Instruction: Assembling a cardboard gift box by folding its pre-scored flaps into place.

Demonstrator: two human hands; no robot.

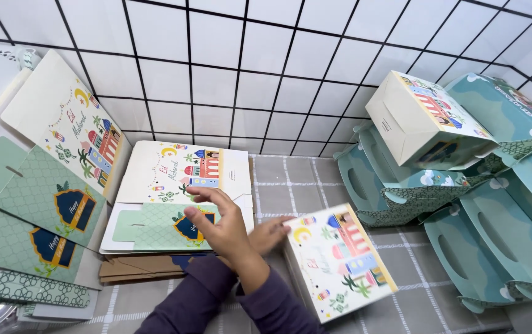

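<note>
My arms cross in front of me, both in dark purple sleeves. My right hand (217,226) reaches left, fingers spread and curled over the top flat carton (173,179) of a stack; this carton is cream and green with a printed mosque scene. My left hand (273,233) reaches right beneath the other wrist and grips the left edge of a folded cream box (340,269) with the same print, which is tilted above the grey checked cloth (290,185). Much of the left hand is hidden.
More flat cartons (43,185) fan out along the left. Teal folded boxes with handles (494,235) pile up on the right, a cream folded box (423,120) on top. A white tiled wall (247,74) stands behind. Brown cardboard (136,267) lies under the middle stack.
</note>
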